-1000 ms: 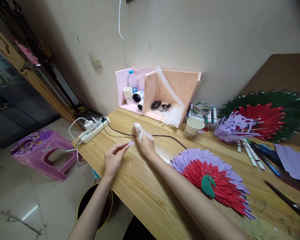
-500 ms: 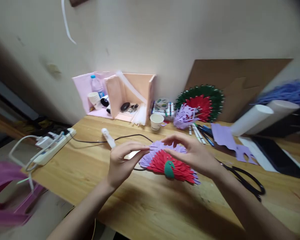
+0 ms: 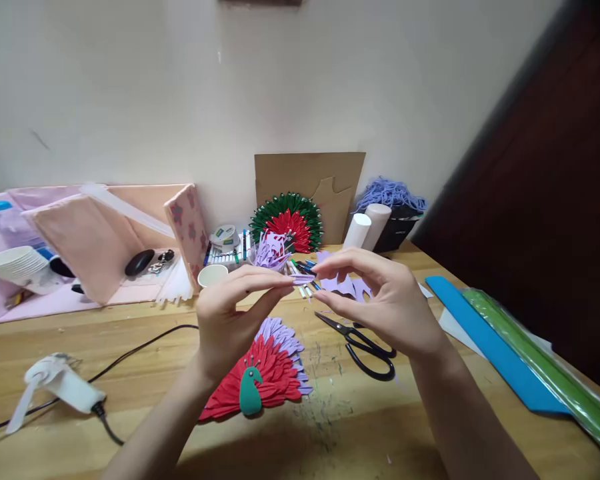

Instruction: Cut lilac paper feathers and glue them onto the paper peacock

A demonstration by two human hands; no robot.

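Note:
Between the thumb and fingers of my left hand (image 3: 245, 307) is a small purple paper petal (image 3: 304, 281), its pointed end toward the right. My right hand (image 3: 375, 293) is held just right of the petal's tip, thumb and fingers apart with a gap between them. Below my hands lies a paper peacock (image 3: 267, 373) with a green body, red inner feathers and purple outer ones; my left wrist and forearm hide part of it. Black-handled scissors (image 3: 363, 343) lie with blades spread beneath my right hand.
A white glue gun (image 3: 73, 387) with a black cord rests at the left. Behind stand a pink foam box (image 3: 180, 227), a paper cup (image 3: 213, 275), a green-and-red feathered fan (image 3: 293, 223), purple scraps (image 3: 337, 285) and white rolls (image 3: 357, 230). A blue sheet (image 3: 495, 347) lies right.
My view has swung to the right, bringing the scissors, blue sheet and green roll fully into sight. My left hand keeps its pinch on the petal; my right hand stays beside it, fingers apart.

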